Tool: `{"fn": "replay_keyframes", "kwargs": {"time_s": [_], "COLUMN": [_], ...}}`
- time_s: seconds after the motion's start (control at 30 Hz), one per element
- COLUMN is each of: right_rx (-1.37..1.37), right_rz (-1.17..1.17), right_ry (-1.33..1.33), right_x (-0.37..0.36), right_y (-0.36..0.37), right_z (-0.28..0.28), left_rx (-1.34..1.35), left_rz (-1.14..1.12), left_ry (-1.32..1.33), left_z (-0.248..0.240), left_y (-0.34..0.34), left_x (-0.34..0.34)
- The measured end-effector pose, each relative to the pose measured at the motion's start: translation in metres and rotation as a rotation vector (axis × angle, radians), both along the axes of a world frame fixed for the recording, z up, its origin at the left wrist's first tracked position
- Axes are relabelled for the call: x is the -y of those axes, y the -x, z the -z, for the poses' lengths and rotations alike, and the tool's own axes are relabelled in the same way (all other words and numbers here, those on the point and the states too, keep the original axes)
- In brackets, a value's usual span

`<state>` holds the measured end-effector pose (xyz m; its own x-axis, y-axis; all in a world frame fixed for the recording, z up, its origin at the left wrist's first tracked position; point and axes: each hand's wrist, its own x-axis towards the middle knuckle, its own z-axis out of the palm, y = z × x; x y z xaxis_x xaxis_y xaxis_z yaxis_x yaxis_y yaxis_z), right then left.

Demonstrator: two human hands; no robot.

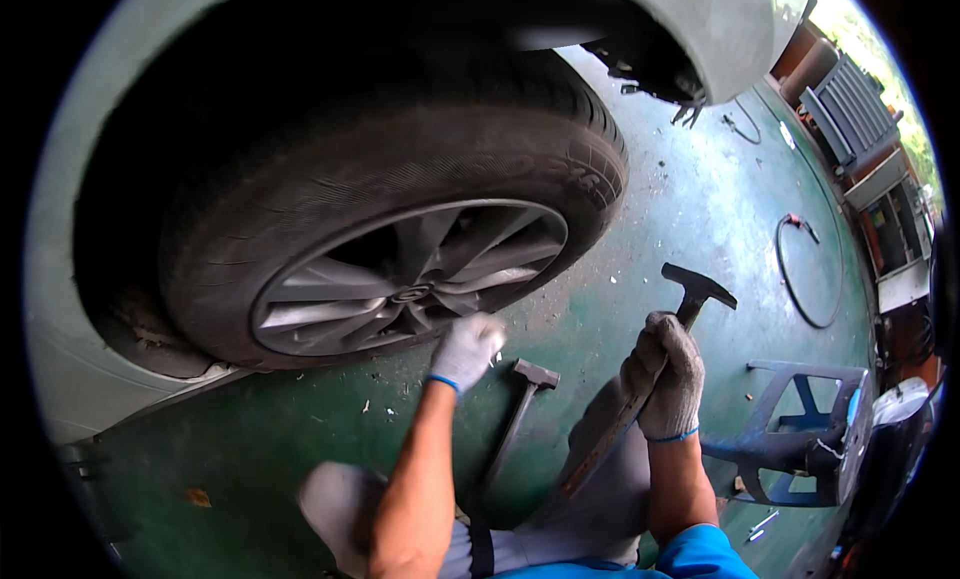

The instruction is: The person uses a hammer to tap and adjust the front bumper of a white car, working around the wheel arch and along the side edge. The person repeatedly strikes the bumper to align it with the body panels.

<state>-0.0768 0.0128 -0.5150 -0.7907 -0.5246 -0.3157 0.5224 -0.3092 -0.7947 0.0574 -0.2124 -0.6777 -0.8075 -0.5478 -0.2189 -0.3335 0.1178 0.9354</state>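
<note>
My right hand [668,374], in a whitish knit glove with a greyed palm, is wrapped round the wooden handle of a hammer [697,289]. The hammer's dark head points up and its handle slants down toward my knee. My left hand [468,351], gloved the same way, is closed just in front of the lower rim of a car wheel [410,294]. Whatever its fingers hold, if anything, is hidden. Between my hands a second hammer [535,376] with a blocky steel head lies on the floor, its handle toward me. The tyre [400,179] sits inside the wheel arch.
The pale car body [75,349] curves round the wheel. At right, a blue plastic stool [800,434] lies on its side on the green floor [270,439]. Beyond it are a black hose [783,269] and an open cabinet [895,229]. Small debris is scattered about.
</note>
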Motion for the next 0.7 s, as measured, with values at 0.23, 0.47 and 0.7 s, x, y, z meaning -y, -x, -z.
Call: {"fn": "replay_keyframes", "kwargs": {"time_s": [0.23, 0.47, 0.7], "right_rx": [0.244, 0.171, 0.166], "right_rz": [0.058, 0.067, 0.110], "right_ry": [0.007, 0.001, -0.049], "right_x": [-0.075, -0.109, -0.088], "right_y": [0.014, 0.057, 0.099], "right_z": [0.032, 0.057, 0.078], "left_rx": [0.792, 0.691, 0.363], "left_rz": [0.205, 0.061, 0.043], "left_ry": [0.590, -0.418, -0.338], "left_z": [0.161, 0.146, -0.076], "left_y": [-0.017, 0.019, 0.035], "left_x": [-0.164, -0.141, -0.116]}}
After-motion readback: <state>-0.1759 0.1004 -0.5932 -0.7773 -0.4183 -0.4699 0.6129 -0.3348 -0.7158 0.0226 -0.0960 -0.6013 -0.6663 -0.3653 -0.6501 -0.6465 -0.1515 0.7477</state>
